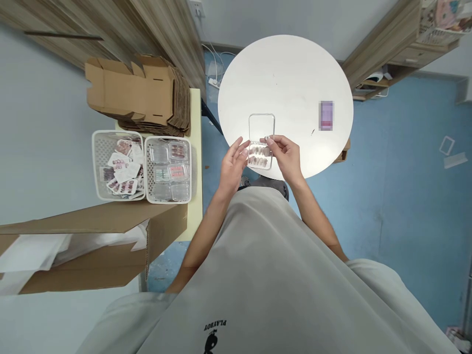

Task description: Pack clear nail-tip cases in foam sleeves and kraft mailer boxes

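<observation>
A clear plastic case (261, 142) lies open on the round white table (283, 78), its lid flipped away from me. Rows of press-on nails fill its near half. My left hand (233, 164) rests against the case's left edge with fingers curled beside it. My right hand (285, 156) pinches at the case's right edge near the hinge, fingertips pressed together on it.
Two white mesh baskets (142, 167) of nail packs and clear cases stand on a side table to my left. Flat cardboard boxes (136, 93) are stacked behind them. A large open carton (92, 246) sits near left. A small blurred item (326, 115) lies on the round table.
</observation>
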A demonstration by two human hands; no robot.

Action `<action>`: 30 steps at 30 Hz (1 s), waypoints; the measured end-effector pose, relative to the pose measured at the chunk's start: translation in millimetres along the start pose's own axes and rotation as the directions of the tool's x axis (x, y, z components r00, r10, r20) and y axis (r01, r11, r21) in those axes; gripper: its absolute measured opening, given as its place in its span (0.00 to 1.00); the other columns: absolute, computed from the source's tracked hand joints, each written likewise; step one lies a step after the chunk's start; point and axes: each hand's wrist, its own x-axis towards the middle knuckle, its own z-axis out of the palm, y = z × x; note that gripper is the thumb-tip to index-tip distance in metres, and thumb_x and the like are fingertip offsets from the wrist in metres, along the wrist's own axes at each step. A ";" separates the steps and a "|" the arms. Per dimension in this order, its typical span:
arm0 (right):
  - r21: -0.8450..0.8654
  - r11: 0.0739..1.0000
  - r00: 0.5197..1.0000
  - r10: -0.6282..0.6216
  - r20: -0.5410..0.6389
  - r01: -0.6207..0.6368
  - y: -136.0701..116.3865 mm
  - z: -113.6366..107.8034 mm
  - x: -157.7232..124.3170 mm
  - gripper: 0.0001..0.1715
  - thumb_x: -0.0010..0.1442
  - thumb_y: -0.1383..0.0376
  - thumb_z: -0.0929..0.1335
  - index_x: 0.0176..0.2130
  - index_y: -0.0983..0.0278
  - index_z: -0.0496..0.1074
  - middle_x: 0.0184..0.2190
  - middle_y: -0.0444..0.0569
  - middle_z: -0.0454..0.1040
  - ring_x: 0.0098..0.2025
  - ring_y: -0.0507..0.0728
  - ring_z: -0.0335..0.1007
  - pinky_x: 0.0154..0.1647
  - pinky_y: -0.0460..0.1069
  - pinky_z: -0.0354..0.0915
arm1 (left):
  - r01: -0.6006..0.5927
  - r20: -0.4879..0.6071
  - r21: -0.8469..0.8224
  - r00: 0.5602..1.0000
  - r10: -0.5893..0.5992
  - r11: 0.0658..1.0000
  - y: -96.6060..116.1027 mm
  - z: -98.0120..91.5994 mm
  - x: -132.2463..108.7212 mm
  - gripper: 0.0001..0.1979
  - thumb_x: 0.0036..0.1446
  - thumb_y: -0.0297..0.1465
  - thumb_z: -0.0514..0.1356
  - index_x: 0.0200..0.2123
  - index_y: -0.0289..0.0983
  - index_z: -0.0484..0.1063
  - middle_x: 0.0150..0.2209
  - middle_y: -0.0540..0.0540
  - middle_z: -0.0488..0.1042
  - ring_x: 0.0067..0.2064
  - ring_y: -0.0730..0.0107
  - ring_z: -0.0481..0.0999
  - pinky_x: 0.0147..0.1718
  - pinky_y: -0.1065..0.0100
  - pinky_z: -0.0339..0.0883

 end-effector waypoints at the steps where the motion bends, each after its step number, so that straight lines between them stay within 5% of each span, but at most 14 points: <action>1: 0.018 1.000 1.000 0.022 0.022 -0.022 0.9 -2.5 1.4 0.36 0.64 0.31 0.75 0.49 0.58 0.82 0.48 0.54 0.88 0.56 0.64 0.86 0.58 0.61 0.83 | 0.041 0.012 -0.021 0.999 -0.041 0.999 0.4 -1.5 2.1 0.39 0.65 0.49 0.74 0.75 0.48 0.71 0.72 0.39 0.76 0.76 0.45 0.73 0.71 0.50 0.72; 6: 0.042 0.998 0.996 0.052 0.070 -0.055 6.5 -6.7 2.7 0.39 0.62 0.29 0.75 0.49 0.58 0.82 0.48 0.55 0.89 0.54 0.64 0.86 0.56 0.61 0.84 | 0.126 0.038 -0.051 0.992 -0.125 0.991 1.8 -0.9 6.8 0.38 0.62 0.45 0.77 0.72 0.42 0.74 0.60 0.39 0.86 0.62 0.50 0.87 0.67 0.51 0.78; 13: 0.054 0.997 0.997 0.056 0.058 -0.059 14.5 -7.7 9.1 0.38 0.63 0.30 0.75 0.49 0.58 0.82 0.48 0.54 0.88 0.53 0.62 0.86 0.55 0.58 0.84 | 0.092 -0.001 -0.019 0.996 -0.092 0.996 0.7 2.9 9.1 0.41 0.59 0.43 0.80 0.72 0.43 0.74 0.62 0.39 0.85 0.64 0.49 0.85 0.66 0.52 0.79; 18: -0.021 1.000 1.000 -0.005 0.005 0.005 16.6 -8.2 8.1 0.35 0.66 0.33 0.75 0.56 0.55 0.81 0.57 0.55 0.85 0.60 0.63 0.83 0.59 0.60 0.82 | 0.074 -0.023 -0.017 0.997 -0.074 0.997 1.9 7.1 6.7 0.44 0.60 0.44 0.78 0.76 0.47 0.69 0.67 0.39 0.81 0.69 0.46 0.81 0.68 0.49 0.77; 22: -0.131 0.987 0.990 -0.104 -0.097 0.090 4.9 -3.6 -6.6 0.32 0.69 0.35 0.73 0.60 0.51 0.80 0.67 0.53 0.79 0.66 0.64 0.78 0.64 0.61 0.80 | -0.015 -0.064 0.006 0.998 0.015 1.000 3.1 9.7 2.6 0.42 0.62 0.46 0.77 0.75 0.46 0.70 0.69 0.39 0.80 0.76 0.43 0.73 0.71 0.48 0.74; 25: -0.157 0.983 0.994 -0.105 -0.041 0.098 -3.5 5.3 -19.0 0.31 0.72 0.36 0.71 0.60 0.51 0.81 0.65 0.53 0.81 0.66 0.65 0.79 0.65 0.62 0.80 | -0.097 -0.053 0.064 0.994 0.101 0.993 0.0 8.4 3.3 0.40 0.64 0.49 0.76 0.74 0.46 0.71 0.70 0.40 0.79 0.80 0.44 0.66 0.74 0.49 0.71; 30: -0.161 0.984 0.997 -0.080 0.020 0.082 -1.8 21.1 -27.4 0.36 0.71 0.34 0.71 0.65 0.52 0.80 0.66 0.52 0.81 0.69 0.66 0.78 0.67 0.63 0.80 | -0.311 0.072 0.345 0.950 0.305 0.886 -5.6 6.7 6.1 0.35 0.67 0.56 0.71 0.70 0.44 0.76 0.72 0.37 0.77 0.76 0.44 0.72 0.73 0.50 0.72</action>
